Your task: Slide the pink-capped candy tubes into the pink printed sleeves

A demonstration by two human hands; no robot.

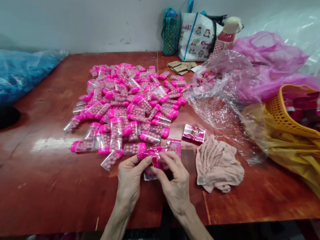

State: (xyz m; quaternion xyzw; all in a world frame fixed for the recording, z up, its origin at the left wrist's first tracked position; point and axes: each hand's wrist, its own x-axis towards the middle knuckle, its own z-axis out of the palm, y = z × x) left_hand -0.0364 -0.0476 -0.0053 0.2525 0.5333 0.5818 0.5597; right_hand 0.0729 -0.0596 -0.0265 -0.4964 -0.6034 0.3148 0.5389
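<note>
One pink wrapper [154, 152]: pinched by left hand [130, 175] and right hand [177, 180].
Wrapper step: seemingly opening or straightening.
Thumbs [145, 163], next: likely steady, even pressure.

From where I stand, both bare forearms reach in over the near edge of the bench [44, 186], the left one [116, 229] running almost straight, the right one [205, 236] slanting inward. The wrists are close above that edge. The left hand [130, 178] and right hand [176, 183] face each other, backs up, fingers bent, each thumb pinching toward its forefinger, thumb tips nearly meeting.
</note>
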